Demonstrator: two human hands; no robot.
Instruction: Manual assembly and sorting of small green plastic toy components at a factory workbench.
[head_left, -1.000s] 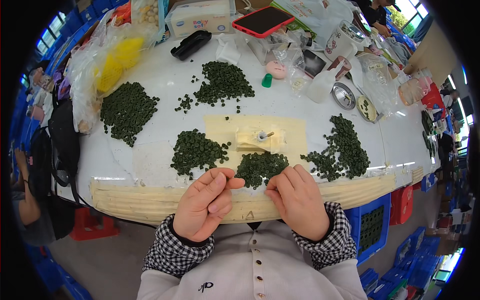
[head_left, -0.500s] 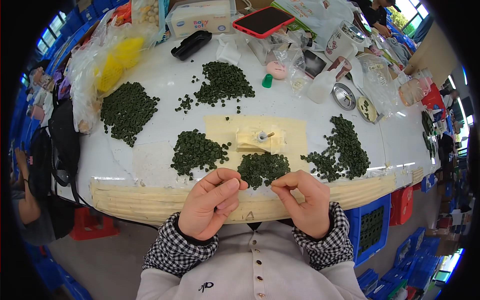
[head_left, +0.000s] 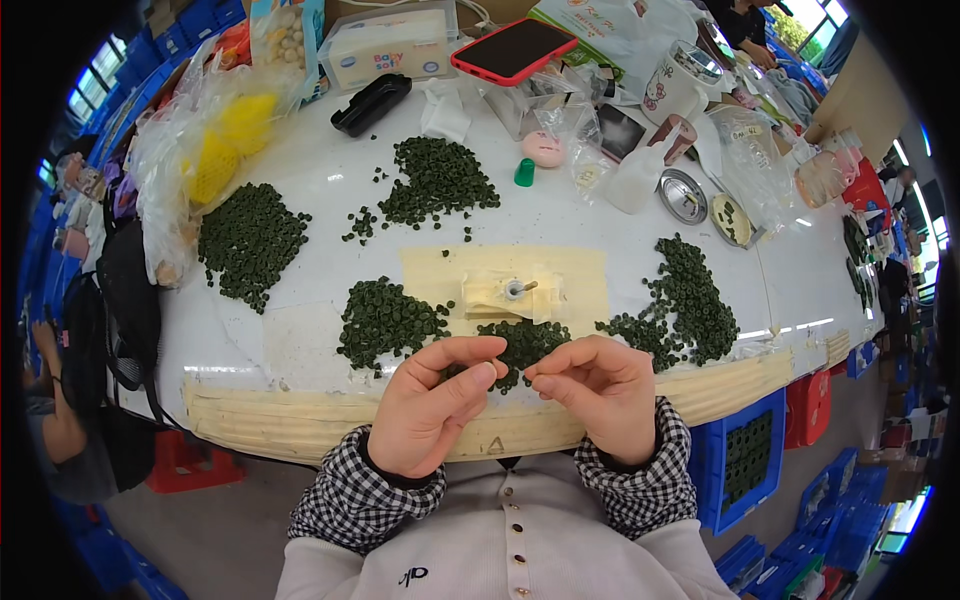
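Note:
My left hand (head_left: 432, 405) is raised over the table's near edge. Its thumb and index finger stand apart, and nothing shows between them. To its right, my right hand (head_left: 598, 398) has thumb and index finger pinched together; anything in the pinch is too small to make out. Just beyond both hands lies a pile of small dark green ring-shaped pieces (head_left: 530, 345), partly hidden by the fingers. Behind that pile, a tape-covered block (head_left: 490, 295) with a short upright pin (head_left: 516, 289) is fixed on a yellowish taped patch (head_left: 585, 265).
More green piles lie at left (head_left: 250, 240), near left (head_left: 385, 325), back (head_left: 440, 180) and right (head_left: 695, 300). A red-edged phone (head_left: 515, 48), a plastic box (head_left: 390, 45), a mug (head_left: 680, 80) and bags line the back. A blue crate (head_left: 740, 460) stands below at right.
My hands have come slightly closer together. The left thumb and index finger have spread apart; the right pinch stays closed. The view has shifted slightly.

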